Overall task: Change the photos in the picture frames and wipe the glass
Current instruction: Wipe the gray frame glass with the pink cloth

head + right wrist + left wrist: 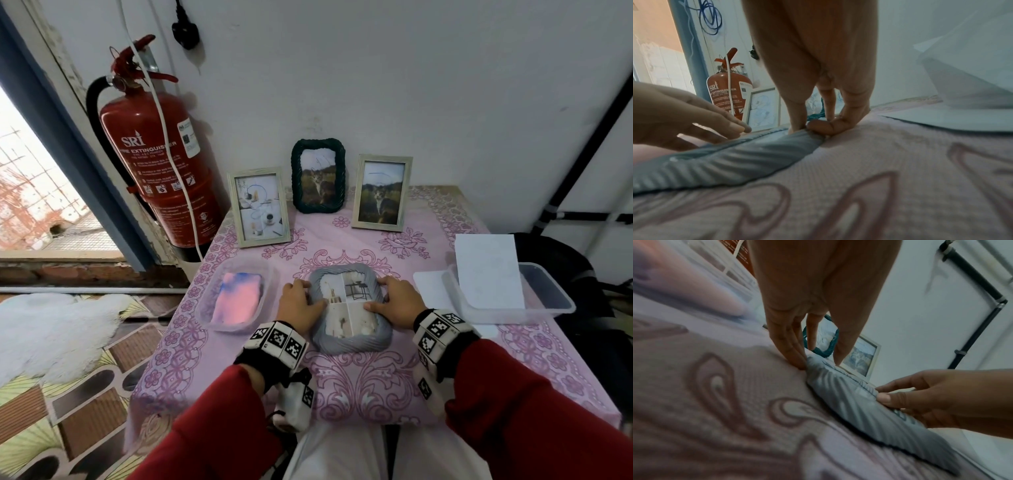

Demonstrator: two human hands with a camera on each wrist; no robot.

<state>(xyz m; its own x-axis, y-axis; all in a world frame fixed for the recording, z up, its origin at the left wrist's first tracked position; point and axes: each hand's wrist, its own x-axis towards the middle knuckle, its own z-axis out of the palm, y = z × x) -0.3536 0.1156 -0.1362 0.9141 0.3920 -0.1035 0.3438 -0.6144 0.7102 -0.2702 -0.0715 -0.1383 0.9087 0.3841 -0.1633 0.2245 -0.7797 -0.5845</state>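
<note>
A grey ribbed picture frame [349, 342] lies flat, face up, in the middle of the pink tablecloth [363, 380], with a four-part interior photo showing in it. My left hand [299, 303] grips its left side, fingers at the far left corner and thumb lying over the rim onto the glass. On the opposite side my right hand [397, 301] holds it the same way. The left wrist view shows my left hand's fingertips [797, 363] pressed against the frame's corner [849, 402]. In the right wrist view my right hand [818, 120] curls at the frame's other corner [735, 155].
Three frames stand at the back: a pale wood one [261, 206], a dark green one [318, 176] and a second pale wood one [381, 192]. A pink and blue cloth [236, 301] lies in a clear tub on the left. Right, a clear tub [548, 291] holds white paper [488, 270]. A fire extinguisher [161, 164] stands far left.
</note>
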